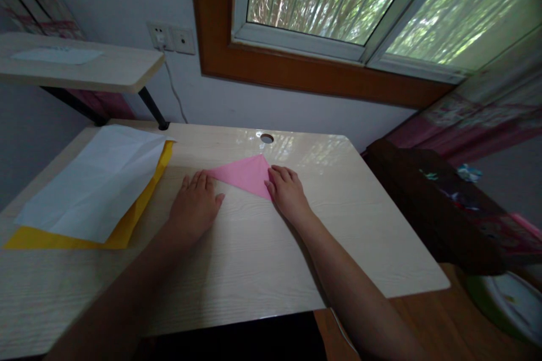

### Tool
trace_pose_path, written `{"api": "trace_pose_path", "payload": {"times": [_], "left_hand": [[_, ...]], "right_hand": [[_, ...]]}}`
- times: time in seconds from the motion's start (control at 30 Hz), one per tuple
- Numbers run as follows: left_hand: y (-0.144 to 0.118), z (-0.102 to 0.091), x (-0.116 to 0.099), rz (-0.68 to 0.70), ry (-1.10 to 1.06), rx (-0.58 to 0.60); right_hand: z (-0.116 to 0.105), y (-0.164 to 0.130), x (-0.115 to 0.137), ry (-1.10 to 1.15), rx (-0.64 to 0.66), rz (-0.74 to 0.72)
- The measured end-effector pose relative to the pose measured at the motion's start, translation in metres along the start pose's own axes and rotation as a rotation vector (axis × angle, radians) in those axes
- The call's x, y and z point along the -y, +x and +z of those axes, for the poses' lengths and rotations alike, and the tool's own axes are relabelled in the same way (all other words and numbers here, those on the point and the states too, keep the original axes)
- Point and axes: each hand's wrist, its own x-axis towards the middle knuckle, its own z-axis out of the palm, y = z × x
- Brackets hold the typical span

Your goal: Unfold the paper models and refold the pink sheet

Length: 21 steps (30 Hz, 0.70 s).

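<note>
A pink sheet of paper (pixel 243 174), folded to a pointed triangular shape, lies flat on the pale wooden desk (pixel 254 265). My left hand (pixel 195 203) rests at its narrow left tip, palm down, fingers stretched forward and thumb out to the side. On the right edge of the paper lies my right hand (pixel 290 194), its fingers flat and its thumb apart, touching the paper. Part of the right edge is covered by that hand.
White paper (pixel 97 180) lies over yellow paper (pixel 127 228) at the desk's left. A raised shelf (pixel 127 70) bears another sheet. Near the back edge is a round cable hole (pixel 267 139). A dark wooden cabinet (pixel 406 192) stands right, beside a round tub (pixel 508 299).
</note>
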Motion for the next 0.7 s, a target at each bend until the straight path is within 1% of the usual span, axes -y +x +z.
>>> {"api": "trace_pose_path", "payload": {"times": [0.23,0.37,0.43,0.57,0.7], "left_hand": [[0.001,-0.001,0.001,-0.054,0.027,-0.012],[0.005,0.001,0.007,-0.083,0.023,-0.031],[0.007,0.002,0.015,-0.105,0.032,-0.046],[0.015,0.006,0.038,-0.136,0.038,-0.083],[0.023,0.014,0.054,-0.132,-0.003,-0.135]], "right_hand": [[-0.003,0.0,0.002,-0.004,0.005,0.007],[-0.003,0.0,0.002,0.003,0.0,0.005],[-0.002,0.0,0.002,0.001,0.006,0.01],[-0.002,0.0,0.001,-0.007,0.021,0.02],[-0.001,0.0,-0.001,-0.015,0.023,0.022]]}}
